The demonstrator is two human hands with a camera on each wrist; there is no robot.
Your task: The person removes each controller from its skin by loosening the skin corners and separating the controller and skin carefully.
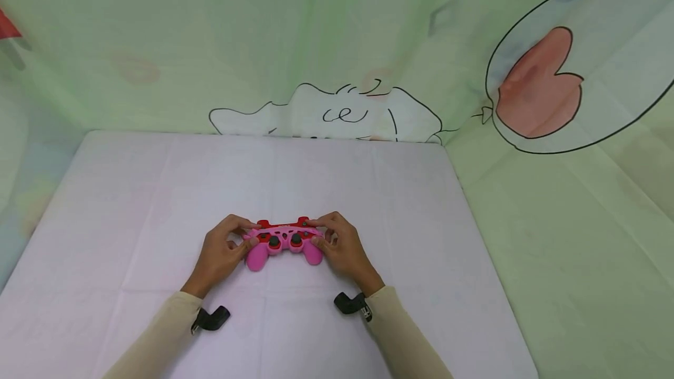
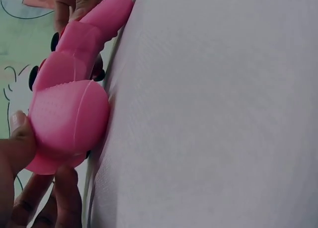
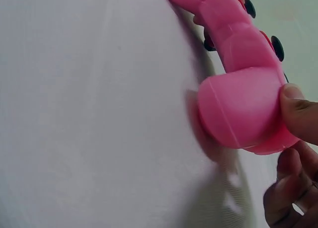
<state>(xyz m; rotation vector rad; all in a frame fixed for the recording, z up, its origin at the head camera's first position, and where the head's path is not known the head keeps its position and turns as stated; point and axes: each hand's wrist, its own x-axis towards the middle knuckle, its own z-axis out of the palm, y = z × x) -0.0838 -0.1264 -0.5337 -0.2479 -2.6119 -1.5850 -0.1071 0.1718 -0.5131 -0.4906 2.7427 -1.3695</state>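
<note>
A red game controller (image 1: 293,224) with a pink rubbery cover (image 1: 257,257) over its grips and part of its face is held level at the middle of the table. My left hand (image 1: 221,247) grips its left end, thumb on the front and fingers behind. At the right end my right hand (image 1: 341,244) holds it the same way. Red shows along the top edge, and two black thumbsticks stick out of the cover. Both wrist views show the pink cover (image 2: 69,118) from the grip side, close to the cloth. The controller's back is mostly hidden.
A white cloth covers the table (image 1: 421,203). Behind it hangs a pale green curtain (image 1: 237,28) with line drawings and a red heart (image 1: 542,86). Each wrist carries a small black camera (image 1: 213,319) at the sleeve cuff.
</note>
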